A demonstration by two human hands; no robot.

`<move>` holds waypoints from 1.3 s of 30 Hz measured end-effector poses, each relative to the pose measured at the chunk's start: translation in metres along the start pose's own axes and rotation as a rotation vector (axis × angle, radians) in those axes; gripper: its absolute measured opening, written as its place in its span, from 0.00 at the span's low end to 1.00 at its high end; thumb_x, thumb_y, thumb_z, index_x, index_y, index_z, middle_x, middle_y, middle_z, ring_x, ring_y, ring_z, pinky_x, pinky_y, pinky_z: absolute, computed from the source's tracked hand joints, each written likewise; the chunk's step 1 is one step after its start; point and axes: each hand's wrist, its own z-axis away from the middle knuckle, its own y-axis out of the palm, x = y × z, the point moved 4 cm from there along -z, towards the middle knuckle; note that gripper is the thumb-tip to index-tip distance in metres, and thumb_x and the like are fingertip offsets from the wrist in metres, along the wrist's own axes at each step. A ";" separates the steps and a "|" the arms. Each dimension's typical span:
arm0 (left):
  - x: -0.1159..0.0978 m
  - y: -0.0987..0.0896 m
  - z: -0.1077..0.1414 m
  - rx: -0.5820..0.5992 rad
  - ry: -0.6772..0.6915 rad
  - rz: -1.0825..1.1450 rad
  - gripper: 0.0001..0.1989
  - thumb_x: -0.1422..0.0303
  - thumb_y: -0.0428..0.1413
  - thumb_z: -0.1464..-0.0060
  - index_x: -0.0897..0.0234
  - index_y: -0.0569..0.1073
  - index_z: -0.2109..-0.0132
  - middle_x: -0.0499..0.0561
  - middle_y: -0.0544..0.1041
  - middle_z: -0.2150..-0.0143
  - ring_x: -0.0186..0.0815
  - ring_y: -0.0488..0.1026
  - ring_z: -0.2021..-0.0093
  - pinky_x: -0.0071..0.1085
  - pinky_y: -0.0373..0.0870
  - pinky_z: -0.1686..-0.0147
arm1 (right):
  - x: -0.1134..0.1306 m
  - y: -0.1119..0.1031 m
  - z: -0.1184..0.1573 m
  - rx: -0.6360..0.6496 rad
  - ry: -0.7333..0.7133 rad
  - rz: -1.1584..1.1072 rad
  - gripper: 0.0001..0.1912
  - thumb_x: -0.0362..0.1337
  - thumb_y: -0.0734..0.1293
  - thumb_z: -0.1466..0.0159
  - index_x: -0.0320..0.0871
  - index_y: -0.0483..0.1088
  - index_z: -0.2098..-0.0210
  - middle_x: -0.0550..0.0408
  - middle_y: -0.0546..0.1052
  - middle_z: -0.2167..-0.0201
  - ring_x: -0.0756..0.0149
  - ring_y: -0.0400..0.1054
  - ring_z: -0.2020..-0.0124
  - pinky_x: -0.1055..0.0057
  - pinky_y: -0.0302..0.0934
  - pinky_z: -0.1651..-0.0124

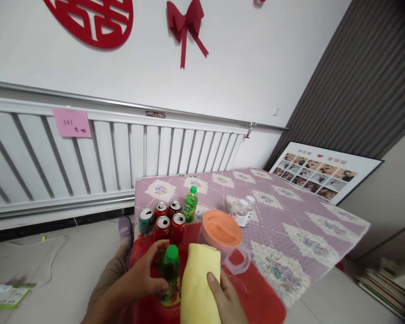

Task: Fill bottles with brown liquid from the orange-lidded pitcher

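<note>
My left hand [145, 274] is curled around a green-capped plastic bottle [172, 256], its thumb across the bottle's front. This bottle stands on a red mat [256, 292]. A folded yellow cloth [200, 283] is gripped in my right hand [227, 297], with the thumb on top; it hangs just right of the bottle. Behind the cloth stands a clear plastic pitcher [238, 261] with an orange lid [222, 228]. Several opened drink cans [162, 227] stand close together beyond my left hand, and another green-capped bottle [190, 204] is beside them.
Two clear bottles [240, 211] stand together on the purple patterned tablecloth [266, 234]. A white radiator [121, 153] runs along the wall behind, with glasses [155, 114] on top. A photo board [324, 173] leans at the far right. A foot [125, 227] shows beside the table.
</note>
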 end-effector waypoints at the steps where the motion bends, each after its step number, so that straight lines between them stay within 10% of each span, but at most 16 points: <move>1: 0.000 0.003 0.002 -0.072 -0.008 -0.048 0.40 0.76 0.61 0.64 0.56 0.61 0.41 0.55 0.70 0.43 0.48 0.68 0.43 0.43 0.68 0.46 | 0.003 0.004 0.000 0.009 0.002 -0.023 0.38 0.57 0.72 0.49 0.45 0.67 0.44 0.46 0.79 0.53 0.50 0.73 0.53 0.58 0.67 0.52; 8: -0.010 0.015 0.012 -0.322 -0.035 -0.271 0.28 0.74 0.59 0.62 0.61 0.64 0.50 0.51 0.73 0.53 0.44 0.72 0.52 0.40 0.70 0.50 | 0.004 0.025 -0.001 0.088 -0.047 0.000 0.32 0.52 0.71 0.46 0.44 0.68 0.46 0.47 0.79 0.52 0.52 0.72 0.51 0.57 0.64 0.49; 17: -0.011 0.003 0.003 0.052 0.020 -0.010 0.30 0.77 0.55 0.57 0.56 0.65 0.45 0.50 0.73 0.47 0.41 0.72 0.48 0.38 0.68 0.46 | -0.004 -0.003 -0.001 0.065 0.009 0.032 0.32 0.55 0.72 0.49 0.44 0.71 0.50 0.46 0.78 0.52 0.50 0.73 0.53 0.58 0.66 0.52; 29: 0.003 -0.001 0.003 0.127 0.073 0.165 0.24 0.73 0.56 0.49 0.55 0.66 0.45 0.51 0.72 0.44 0.43 0.70 0.44 0.43 0.66 0.43 | -0.008 0.025 0.000 0.101 -0.027 0.004 0.33 0.55 0.72 0.47 0.45 0.71 0.47 0.48 0.80 0.55 0.51 0.73 0.54 0.58 0.67 0.53; 39: -0.014 0.017 0.011 -0.238 -0.051 -0.220 0.34 0.77 0.58 0.63 0.61 0.63 0.46 0.55 0.70 0.45 0.47 0.69 0.45 0.44 0.65 0.43 | -0.021 -0.009 0.000 -0.053 0.003 -0.034 0.35 0.57 0.72 0.50 0.45 0.71 0.48 0.47 0.79 0.53 0.50 0.71 0.50 0.58 0.65 0.48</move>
